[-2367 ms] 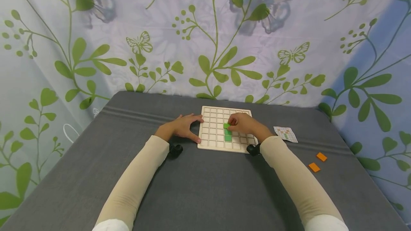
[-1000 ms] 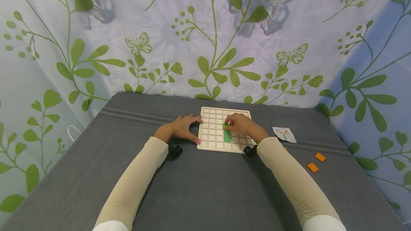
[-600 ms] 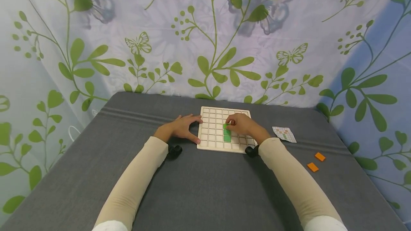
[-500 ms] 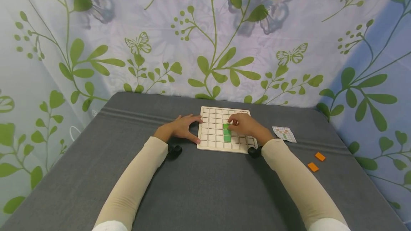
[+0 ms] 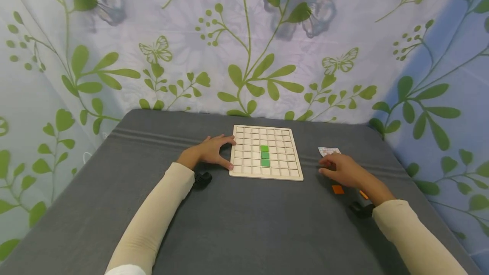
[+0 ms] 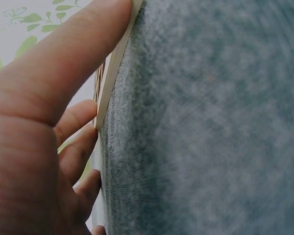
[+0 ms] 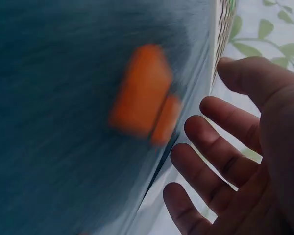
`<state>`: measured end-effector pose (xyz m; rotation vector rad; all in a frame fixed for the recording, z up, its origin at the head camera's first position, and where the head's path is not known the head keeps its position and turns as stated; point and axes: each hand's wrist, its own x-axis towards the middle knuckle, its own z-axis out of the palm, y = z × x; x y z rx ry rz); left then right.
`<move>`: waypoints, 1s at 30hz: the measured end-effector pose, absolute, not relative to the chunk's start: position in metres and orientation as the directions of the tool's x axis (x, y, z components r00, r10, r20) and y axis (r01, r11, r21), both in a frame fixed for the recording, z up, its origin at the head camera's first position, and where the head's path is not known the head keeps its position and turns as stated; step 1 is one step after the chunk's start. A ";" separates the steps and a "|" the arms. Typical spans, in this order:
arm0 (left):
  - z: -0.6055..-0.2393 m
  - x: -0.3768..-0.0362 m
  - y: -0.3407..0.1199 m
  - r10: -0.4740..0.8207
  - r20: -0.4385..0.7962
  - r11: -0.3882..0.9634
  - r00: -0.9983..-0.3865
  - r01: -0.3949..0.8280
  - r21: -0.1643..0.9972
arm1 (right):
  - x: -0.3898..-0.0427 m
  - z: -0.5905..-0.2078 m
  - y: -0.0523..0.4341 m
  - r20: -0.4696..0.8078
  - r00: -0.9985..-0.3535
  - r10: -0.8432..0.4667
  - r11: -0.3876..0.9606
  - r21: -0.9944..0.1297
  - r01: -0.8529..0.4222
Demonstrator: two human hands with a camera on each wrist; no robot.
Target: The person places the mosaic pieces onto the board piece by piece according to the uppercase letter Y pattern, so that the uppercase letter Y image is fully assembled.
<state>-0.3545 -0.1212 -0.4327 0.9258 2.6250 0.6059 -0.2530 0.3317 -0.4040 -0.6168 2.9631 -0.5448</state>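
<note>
The left hand (image 5: pixel 209 152) rests on the grey desk (image 5: pixel 244 224) at the 9 o'clock edge of the wooden grid board (image 5: pixel 246 169). Its thumb and fingers are nearly straight, spread against the board's left rim; the left wrist view shows the thumb (image 6: pixel 73 54) laid along the pale edge of the board (image 6: pixel 115 63), with the other fingers below it. It holds nothing.

Three green tiles (image 5: pixel 265 155) sit in one column of the grid, one cell after another, a little to the 3 o'clock side of the board's middle and toward its near half.

The right hand (image 5: pixel 341 171) is off the board, well to its 3 o'clock side, low over the desk with relaxed fingers, empty. In the right wrist view the fingers (image 7: pixel 215 147) are spread and gently bent, with nothing between them.

Just at the hand's 6 o'clock lies an orange tile (image 5: pixel 338 189) on the desk. A second orange piece (image 5: pixel 363 195) shows beside the wrist, partly hidden. The right wrist view gives two orange shapes (image 7: pixel 142 93), blurred, near the fingertips and apart from them.

A small pattern card (image 5: pixel 327 151) lies at the hand's 12 o'clock; the fingertips are at its near edge, and I cannot tell whether they touch it.
</note>
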 end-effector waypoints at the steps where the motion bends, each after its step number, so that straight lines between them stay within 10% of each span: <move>1: -0.433 -0.355 -0.122 0.648 -0.127 0.703 -0.751 0.526 0.479 | -0.245 -0.404 0.338 0.018 -0.919 -0.394 0.858 -0.351 -0.375; 30: -0.433 -0.353 -0.121 0.643 -0.124 0.700 -0.756 0.514 0.496 | -0.190 -0.419 0.369 0.080 -0.898 -0.433 0.817 -0.385 -0.428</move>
